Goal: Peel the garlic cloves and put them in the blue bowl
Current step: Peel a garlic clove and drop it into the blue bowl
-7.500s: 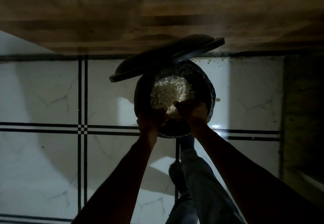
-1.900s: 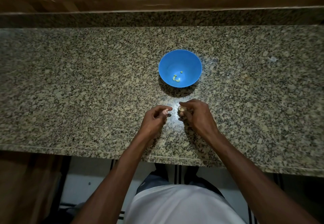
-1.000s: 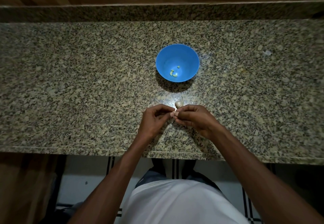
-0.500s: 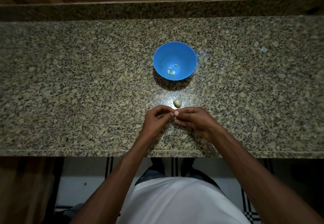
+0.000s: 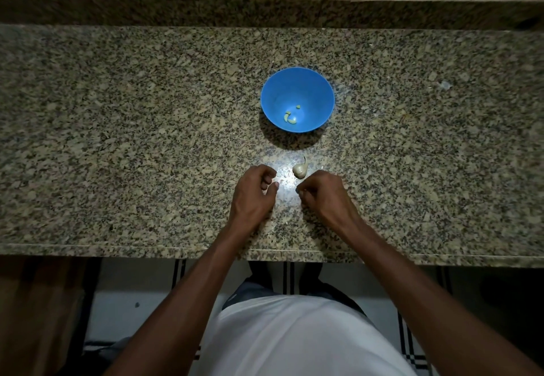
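While my left grip (image 5: pixel 255 190) and right grip (image 5: pixel 321 191) sit loosely curled, whether either pinches anything I cannot tell; a papery garlic clove (image 5: pixel 300 169) lies just beyond, near the smooth round blue bowl (image 5: pixel 318 93) holding peeled cloves (image 5: pixel 290 117), on the speckled granite surface (image 5: pixel 117 140).

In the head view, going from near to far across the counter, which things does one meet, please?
Counter front edge → left hand and right hand, side by side → unpeeled garlic clove → blue bowl holding peeled pieces → granite backsplash.
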`<state>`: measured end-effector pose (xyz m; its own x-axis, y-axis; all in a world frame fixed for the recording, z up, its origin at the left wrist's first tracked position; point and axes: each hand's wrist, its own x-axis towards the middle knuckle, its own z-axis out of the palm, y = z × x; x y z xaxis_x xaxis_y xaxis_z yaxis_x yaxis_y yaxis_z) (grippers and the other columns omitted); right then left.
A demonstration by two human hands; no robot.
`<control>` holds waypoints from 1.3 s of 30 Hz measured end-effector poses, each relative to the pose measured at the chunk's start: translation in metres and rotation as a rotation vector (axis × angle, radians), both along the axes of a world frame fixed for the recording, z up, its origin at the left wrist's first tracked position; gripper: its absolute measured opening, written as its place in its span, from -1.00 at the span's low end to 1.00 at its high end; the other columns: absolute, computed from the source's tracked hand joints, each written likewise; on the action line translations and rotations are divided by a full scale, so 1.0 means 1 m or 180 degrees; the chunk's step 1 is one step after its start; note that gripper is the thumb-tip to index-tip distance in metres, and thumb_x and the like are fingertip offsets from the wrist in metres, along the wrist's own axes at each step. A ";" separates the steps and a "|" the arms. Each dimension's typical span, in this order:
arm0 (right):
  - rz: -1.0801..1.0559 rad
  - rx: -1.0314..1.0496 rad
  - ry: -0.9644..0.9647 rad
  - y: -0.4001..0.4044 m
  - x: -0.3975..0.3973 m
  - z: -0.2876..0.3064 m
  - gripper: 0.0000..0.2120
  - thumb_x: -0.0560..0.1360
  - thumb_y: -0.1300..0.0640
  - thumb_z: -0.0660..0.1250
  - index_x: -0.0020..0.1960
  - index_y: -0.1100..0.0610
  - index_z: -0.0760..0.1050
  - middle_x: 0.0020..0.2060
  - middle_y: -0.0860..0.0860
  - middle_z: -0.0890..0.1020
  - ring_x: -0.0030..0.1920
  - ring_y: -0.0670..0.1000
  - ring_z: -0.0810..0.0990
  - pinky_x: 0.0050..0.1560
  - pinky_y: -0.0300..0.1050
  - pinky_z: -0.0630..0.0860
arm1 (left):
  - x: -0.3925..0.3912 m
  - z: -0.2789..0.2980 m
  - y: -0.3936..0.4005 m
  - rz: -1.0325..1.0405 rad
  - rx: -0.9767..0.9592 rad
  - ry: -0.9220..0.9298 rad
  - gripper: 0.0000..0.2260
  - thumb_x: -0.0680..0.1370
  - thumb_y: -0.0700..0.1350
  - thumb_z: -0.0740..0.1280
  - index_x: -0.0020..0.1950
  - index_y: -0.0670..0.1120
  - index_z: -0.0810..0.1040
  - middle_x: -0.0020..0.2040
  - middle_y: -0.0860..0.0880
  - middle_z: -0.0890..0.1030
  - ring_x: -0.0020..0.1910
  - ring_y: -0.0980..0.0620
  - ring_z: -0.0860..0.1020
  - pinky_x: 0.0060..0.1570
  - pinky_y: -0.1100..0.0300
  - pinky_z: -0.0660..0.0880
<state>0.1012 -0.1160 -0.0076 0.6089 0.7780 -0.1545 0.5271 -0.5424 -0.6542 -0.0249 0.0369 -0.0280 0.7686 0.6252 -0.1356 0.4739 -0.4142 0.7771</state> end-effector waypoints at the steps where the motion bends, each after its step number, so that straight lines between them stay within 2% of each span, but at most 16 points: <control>1: 0.0086 -0.0073 -0.0123 0.001 0.000 -0.003 -0.86 0.47 0.36 0.41 -0.14 0.21 0.73 -0.16 0.11 0.67 -0.18 0.08 0.64 -0.18 0.01 0.57 | 0.001 -0.001 0.000 -0.0047 0.0080 -0.0002 -0.83 0.58 -0.14 0.42 0.16 -0.06 0.62 -0.04 0.03 0.57 -0.11 0.11 0.56 -0.11 0.15 0.52; 3: 0.0191 -0.0186 -0.0294 0.002 -0.001 -0.006 -0.87 0.43 0.39 0.41 -0.24 0.23 0.67 -0.21 0.12 0.62 -0.21 0.11 0.61 -0.22 0.03 0.54 | 0.001 -0.004 -0.001 -0.0168 0.0222 -0.0010 -0.79 0.58 -0.17 0.43 0.21 -0.09 0.64 0.00 0.02 0.54 -0.07 0.10 0.54 -0.05 0.17 0.52; 6: 0.0231 -0.0256 -0.0417 0.004 -0.002 -0.008 -0.81 0.42 0.42 0.42 -0.31 0.21 0.63 -0.24 0.08 0.57 -0.27 0.07 0.56 -0.28 0.01 0.54 | -0.001 -0.006 -0.002 -0.0334 0.0370 0.0061 -0.72 0.59 -0.11 0.46 0.30 -0.10 0.64 0.03 0.03 0.51 0.01 0.09 0.48 0.02 0.11 0.53; 10: 0.0198 -0.0509 -0.0581 0.006 -0.004 -0.001 -0.79 0.45 0.34 0.37 -0.35 0.18 0.56 -0.31 0.05 0.50 -0.36 0.07 0.50 -0.37 -0.02 0.45 | -0.006 -0.005 -0.001 -0.0303 0.0682 0.0226 -0.63 0.56 0.01 0.50 0.33 -0.05 0.61 0.12 0.02 0.46 0.14 0.02 0.39 -0.08 0.07 0.49; 13: 0.0151 -0.0646 -0.0613 0.006 -0.005 0.004 -0.79 0.44 0.31 0.35 -0.35 0.13 0.54 -0.33 0.03 0.47 -0.37 0.07 0.48 -0.38 -0.07 0.37 | -0.007 -0.004 0.000 -0.0252 0.0687 0.0253 -0.60 0.54 0.03 0.51 0.34 -0.04 0.60 0.16 -0.01 0.45 0.17 0.00 0.36 -0.09 0.08 0.46; 15: 0.0105 -0.0630 -0.0566 0.006 -0.006 0.003 -0.78 0.45 0.30 0.33 -0.35 0.13 0.52 -0.34 0.02 0.48 -0.38 0.05 0.47 -0.40 -0.07 0.38 | -0.005 -0.002 0.000 -0.0262 0.0668 0.0257 -0.60 0.54 0.02 0.52 0.33 -0.05 0.59 0.16 -0.01 0.44 0.17 -0.01 0.36 -0.08 0.06 0.46; 19: -0.0154 -0.0424 -0.0355 0.008 -0.007 0.000 -0.65 0.63 0.17 0.20 -0.32 0.12 0.49 -0.37 -0.03 0.47 -0.41 -0.06 0.43 -0.41 -0.13 0.28 | -0.002 0.003 0.001 -0.0279 0.0659 0.0382 -0.62 0.54 0.01 0.52 0.31 -0.04 0.57 0.15 -0.01 0.44 0.19 -0.05 0.38 -0.10 0.01 0.50; 23: -0.0206 -0.0459 -0.0339 0.012 -0.007 0.004 -0.63 0.60 0.21 0.23 -0.38 0.10 0.37 -0.48 -0.05 0.39 -0.48 -0.05 0.37 -0.44 -0.15 0.21 | 0.000 0.004 0.001 -0.0288 0.0627 0.0480 -0.62 0.53 0.00 0.52 0.30 -0.04 0.55 0.17 -0.01 0.43 0.21 -0.05 0.37 -0.10 -0.04 0.53; 25: -0.0202 -0.0386 -0.0248 0.014 -0.004 0.004 -0.60 0.61 0.22 0.22 -0.41 0.13 0.35 -0.52 0.01 0.37 -0.52 0.02 0.39 -0.45 -0.10 0.28 | 0.001 0.005 0.001 -0.0288 0.0597 0.0504 -0.62 0.53 -0.02 0.52 0.30 -0.04 0.55 0.17 0.00 0.43 0.21 -0.05 0.36 -0.09 -0.04 0.53; 28: -0.0281 -0.0312 -0.0078 0.018 0.000 -0.001 -0.52 0.67 0.13 0.21 -0.42 0.09 0.24 -0.53 0.01 0.38 -0.47 -0.06 0.50 -0.42 -0.05 0.39 | 0.003 0.006 0.001 -0.0285 0.0545 0.0541 -0.61 0.53 -0.02 0.52 0.31 -0.05 0.54 0.17 0.00 0.44 0.23 -0.05 0.37 -0.08 -0.03 0.52; 32: -0.0379 -0.0257 0.0170 0.022 -0.001 0.000 -0.49 0.75 -0.04 0.14 -0.37 0.05 0.25 -0.49 -0.06 0.32 -0.49 -0.01 0.27 -0.38 -0.06 0.25 | 0.004 0.007 0.000 -0.0255 0.0523 0.0554 -0.61 0.53 -0.04 0.53 0.31 -0.05 0.55 0.19 -0.01 0.45 0.24 -0.06 0.37 -0.05 -0.05 0.52; 35: -0.0391 -0.0211 0.0314 0.021 -0.001 0.003 -0.47 0.76 -0.13 0.07 -0.35 0.04 0.26 -0.49 -0.04 0.34 -0.48 0.01 0.27 -0.39 -0.05 0.27 | 0.004 0.008 -0.001 -0.0240 0.0503 0.0520 -0.61 0.53 -0.04 0.53 0.31 -0.07 0.55 0.18 -0.01 0.45 0.23 -0.05 0.37 -0.01 -0.07 0.52; 39: -0.0478 -0.0261 0.0271 0.024 -0.005 0.003 -0.50 0.77 -0.09 0.07 -0.28 0.11 0.35 -0.36 0.07 0.54 -0.37 0.10 0.47 -0.31 0.03 0.37 | 0.005 0.010 -0.002 -0.0208 0.0499 0.0589 -0.60 0.53 -0.05 0.52 0.33 -0.07 0.55 0.19 -0.02 0.47 0.24 -0.07 0.38 0.00 -0.10 0.54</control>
